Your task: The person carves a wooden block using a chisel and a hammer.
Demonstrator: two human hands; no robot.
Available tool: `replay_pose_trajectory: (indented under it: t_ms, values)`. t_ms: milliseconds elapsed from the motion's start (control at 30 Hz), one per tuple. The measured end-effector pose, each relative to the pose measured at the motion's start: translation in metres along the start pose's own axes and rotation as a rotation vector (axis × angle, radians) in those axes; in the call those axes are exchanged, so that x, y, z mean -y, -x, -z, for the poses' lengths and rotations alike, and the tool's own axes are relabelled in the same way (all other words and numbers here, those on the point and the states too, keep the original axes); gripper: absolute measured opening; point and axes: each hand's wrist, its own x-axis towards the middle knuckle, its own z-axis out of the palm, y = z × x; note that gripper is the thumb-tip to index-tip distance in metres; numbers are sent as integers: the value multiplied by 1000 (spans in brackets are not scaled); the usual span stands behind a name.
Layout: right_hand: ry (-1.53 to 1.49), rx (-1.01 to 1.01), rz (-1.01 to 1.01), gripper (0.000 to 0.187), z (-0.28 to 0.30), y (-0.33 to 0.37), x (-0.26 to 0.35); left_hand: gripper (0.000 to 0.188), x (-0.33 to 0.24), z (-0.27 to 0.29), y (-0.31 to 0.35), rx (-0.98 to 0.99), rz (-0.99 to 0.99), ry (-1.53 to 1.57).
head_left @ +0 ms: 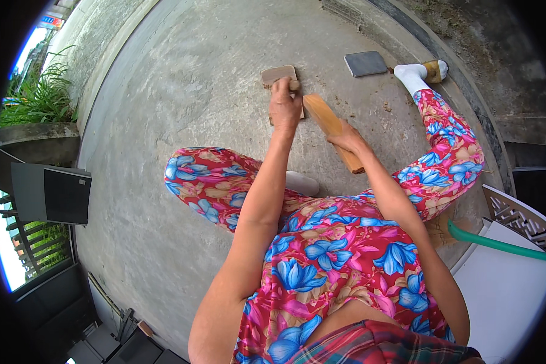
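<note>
My left hand (285, 108) is closed at a flat brownish board with rounded corners (277, 74), which lies on the concrete. A small tan knob-like piece (294, 85) shows at its fingertips. The hand hides the middle of the board, so I cannot tell how the knob joins it. Close by on the right, my right hand (347, 138) grips a long orange-brown wooden block (325, 115), fingers wrapped over its edge. The block slants from near the left fingertips down toward my right leg.
A dark grey rectangular plate (366, 63) lies beyond the block, near my white-socked right foot (410, 74). My bent left knee (188, 173) is on the left. A black panel (67, 195) stands at far left; a green tube (497, 244) lies over a white surface (497, 279) at right.
</note>
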Motion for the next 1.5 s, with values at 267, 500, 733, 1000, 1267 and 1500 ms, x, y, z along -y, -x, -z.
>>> replay_pose_trajectory:
  t_ms: [267, 500, 733, 1000, 1267, 1500]
  values:
    - [-328, -183, 67, 63, 39, 8, -7, 34, -54, -20, 55, 307, -124, -28]
    - [-373, -231, 138, 65, 57, 26, -10, 32, -46, -28, 51, 300, -57, -13]
    - [-459, -242, 162, 80, 57, 47, 10, 20, -39, -33, 44, 158, -49, 1]
    - [-448, -264, 211, 80, 61, 60, 16, 24, -33, -38, 42, 162, 12, -6]
    - [-492, -265, 303, 72, 75, 86, 37, 37, -36, -33, 32, 382, 168, -47]
    - [-470, -338, 433, 70, 83, 106, 46, 29, -31, -37, 26, 380, 105, -18]
